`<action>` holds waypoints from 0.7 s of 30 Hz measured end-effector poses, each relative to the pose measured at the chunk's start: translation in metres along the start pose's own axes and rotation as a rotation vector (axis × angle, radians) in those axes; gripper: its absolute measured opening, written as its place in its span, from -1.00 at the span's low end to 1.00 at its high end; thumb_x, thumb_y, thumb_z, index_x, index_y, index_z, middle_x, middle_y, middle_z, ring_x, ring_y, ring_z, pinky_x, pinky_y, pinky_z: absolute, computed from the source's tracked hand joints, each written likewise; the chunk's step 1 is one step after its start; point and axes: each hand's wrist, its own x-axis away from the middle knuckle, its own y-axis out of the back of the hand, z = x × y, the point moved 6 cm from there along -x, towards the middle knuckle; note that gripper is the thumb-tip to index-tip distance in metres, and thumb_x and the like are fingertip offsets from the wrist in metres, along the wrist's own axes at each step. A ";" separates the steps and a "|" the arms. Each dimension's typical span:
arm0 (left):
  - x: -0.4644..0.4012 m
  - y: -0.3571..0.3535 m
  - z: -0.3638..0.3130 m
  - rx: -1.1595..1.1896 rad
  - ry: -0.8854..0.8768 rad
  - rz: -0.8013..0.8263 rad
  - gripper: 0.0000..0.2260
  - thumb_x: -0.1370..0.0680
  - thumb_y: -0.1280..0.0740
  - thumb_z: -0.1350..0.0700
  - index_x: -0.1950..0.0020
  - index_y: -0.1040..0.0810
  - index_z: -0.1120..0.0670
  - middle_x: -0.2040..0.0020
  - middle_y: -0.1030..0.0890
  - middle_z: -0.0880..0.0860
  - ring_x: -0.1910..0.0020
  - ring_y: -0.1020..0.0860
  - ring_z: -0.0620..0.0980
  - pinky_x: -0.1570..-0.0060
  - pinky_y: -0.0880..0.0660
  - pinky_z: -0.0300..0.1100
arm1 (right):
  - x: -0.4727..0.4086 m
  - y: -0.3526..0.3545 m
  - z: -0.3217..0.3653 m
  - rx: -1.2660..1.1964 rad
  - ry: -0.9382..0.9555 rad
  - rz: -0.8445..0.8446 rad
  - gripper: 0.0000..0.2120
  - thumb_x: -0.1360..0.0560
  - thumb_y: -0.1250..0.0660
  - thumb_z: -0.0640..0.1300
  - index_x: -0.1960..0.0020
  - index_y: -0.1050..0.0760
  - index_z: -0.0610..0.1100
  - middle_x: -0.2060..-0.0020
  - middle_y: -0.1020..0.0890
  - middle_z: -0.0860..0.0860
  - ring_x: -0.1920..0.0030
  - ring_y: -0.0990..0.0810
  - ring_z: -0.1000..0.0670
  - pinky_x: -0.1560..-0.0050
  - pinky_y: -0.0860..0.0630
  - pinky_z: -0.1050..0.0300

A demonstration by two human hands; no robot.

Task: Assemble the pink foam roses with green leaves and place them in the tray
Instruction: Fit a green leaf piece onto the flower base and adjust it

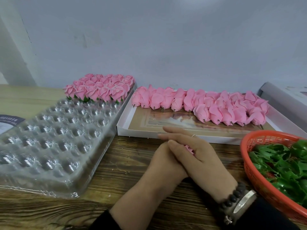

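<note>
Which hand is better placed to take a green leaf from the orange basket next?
The right hand, probably: the orange basket of green leaves lies on its side.

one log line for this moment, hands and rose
right hand over left hand | pink rose pressed between | tray far rows filled | leaves in basket
</note>
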 end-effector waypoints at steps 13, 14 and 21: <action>0.000 0.018 -0.002 0.024 -0.056 -0.020 -0.83 -0.47 -0.35 0.33 0.29 -0.59 0.12 0.38 -0.61 0.03 0.36 -0.55 -0.13 0.35 -0.46 -0.36 | 0.005 0.005 -0.008 -0.114 -0.046 0.019 -0.38 -0.23 -0.53 0.14 -0.24 -0.39 0.20 -0.12 -0.55 0.28 -0.10 -0.52 0.33 -0.06 -0.41 0.47; -0.001 0.020 -0.002 0.021 -0.068 -0.049 -0.88 -0.47 -0.36 0.32 0.25 -0.60 0.16 0.33 -0.62 0.05 0.32 -0.56 -0.13 0.31 -0.48 -0.36 | 0.005 0.005 -0.008 -0.099 -0.040 -0.001 -0.39 -0.22 -0.49 0.18 -0.23 -0.39 0.21 -0.11 -0.55 0.28 -0.14 -0.49 0.34 -0.10 -0.38 0.48; -0.001 0.007 0.001 -0.014 -0.100 -0.109 -0.84 -0.49 -0.27 0.42 0.14 -0.59 0.22 0.24 -0.63 0.03 0.24 -0.58 -0.17 0.23 -0.49 -0.34 | 0.006 0.004 -0.001 -0.001 0.000 -0.183 -0.59 -0.32 -0.11 0.36 -0.09 -0.46 0.27 -0.04 -0.59 0.29 -0.11 -0.51 0.28 -0.14 -0.43 0.29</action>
